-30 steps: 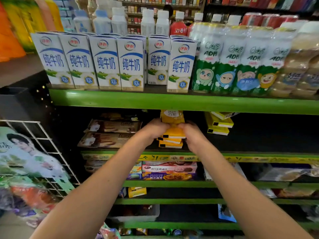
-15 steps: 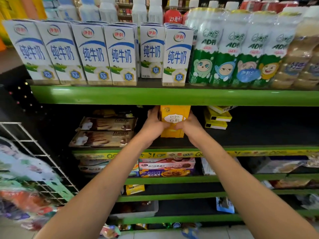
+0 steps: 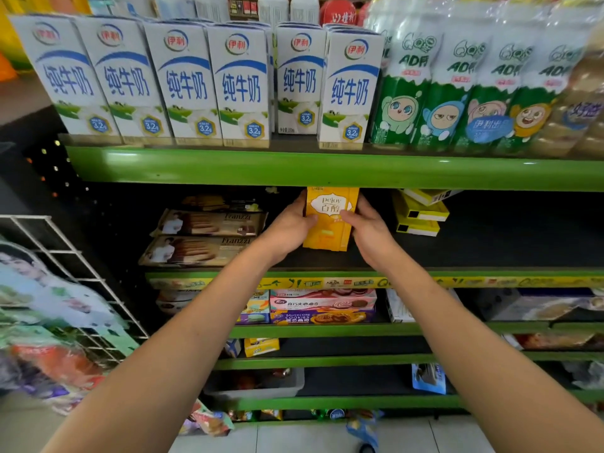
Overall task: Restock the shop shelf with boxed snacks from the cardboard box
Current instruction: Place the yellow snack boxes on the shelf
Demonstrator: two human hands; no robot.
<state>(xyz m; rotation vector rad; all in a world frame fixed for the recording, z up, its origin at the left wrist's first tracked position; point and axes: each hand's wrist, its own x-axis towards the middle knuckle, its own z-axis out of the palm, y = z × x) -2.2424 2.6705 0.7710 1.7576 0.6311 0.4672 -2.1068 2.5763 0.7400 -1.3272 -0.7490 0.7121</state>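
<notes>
The yellow Pejoy snack box (image 3: 328, 217) is standing upright on the dark second shelf (image 3: 490, 253), its top edge just under the green lip of the shelf above. The left hand (image 3: 289, 228) is gripping its left edge, thumb lying across the front face, while the right hand (image 3: 367, 232) is gripping its right edge the same way; both are holding the box between them. Whether more boxes are standing behind it cannot be told from here.

To its right, apart from it, a small pile of yellow boxes (image 3: 420, 212) is lying flat; to its left, two Franzzi biscuit packs (image 3: 202, 237) are lying stacked. White milk cartons (image 3: 242, 83) and green AD drink bottles (image 3: 457, 86) are filling the shelf above.

The step in hand looks like placing and squaring this box in its slot. The next move likely calls for settling the base flat, easing both grips off without tipping the tall, narrow box, then going back for more stock. The cardboard box is not in view.
</notes>
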